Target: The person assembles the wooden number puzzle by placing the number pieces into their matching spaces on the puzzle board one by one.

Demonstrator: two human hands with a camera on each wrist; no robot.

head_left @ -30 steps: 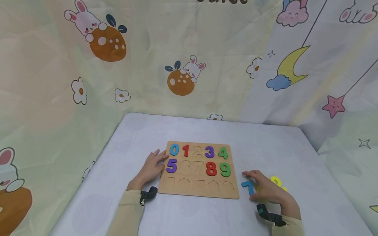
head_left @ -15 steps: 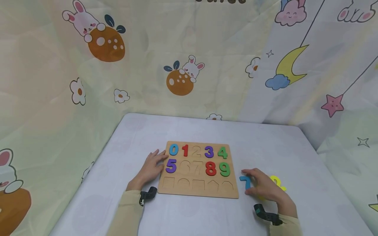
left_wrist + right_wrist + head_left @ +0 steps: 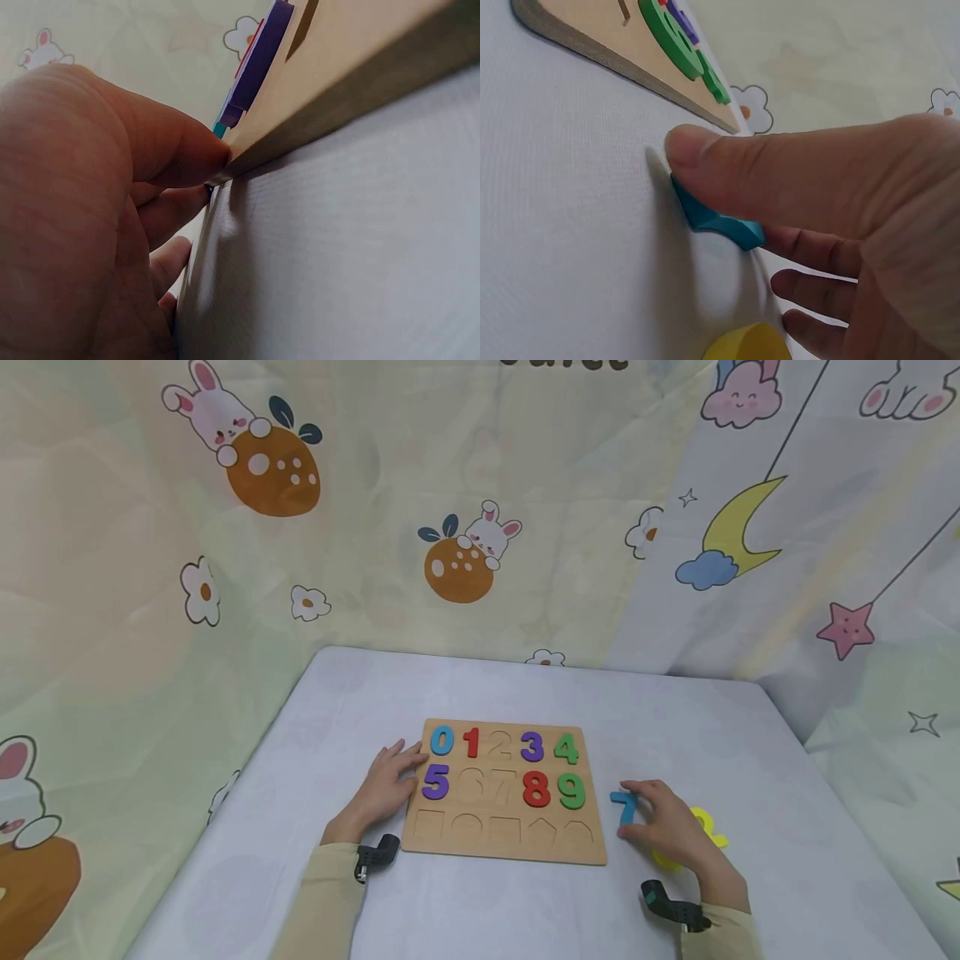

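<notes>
A wooden number board [image 3: 457, 828] lies on the table, with several coloured digits in its slots, among them a purple 5 [image 3: 435, 782] and a green 9 [image 3: 572, 791]. The slots for 2, 6 and 7 show bare wood. My left hand [image 3: 386, 787] rests at the board's left edge, its fingertips touching the wood. To the right of the board, my right hand [image 3: 670, 827] pinches a blue number 7 [image 3: 624, 807] between thumb and fingers; in the right wrist view the thumb covers part of this blue 7 [image 3: 718, 225].
A yellow number 2 [image 3: 707, 825] lies beyond the right hand, partly hidden by it. Another yellow piece [image 3: 664, 861] shows below the palm, its shape mostly covered. The white table [image 3: 480, 910] meets a printed cloth backdrop [image 3: 360, 527] behind.
The right hand has closed its thumb and fingers on the blue 7 and shifted slightly left and away from me; the 7 has moved with it. The left hand stays put.
</notes>
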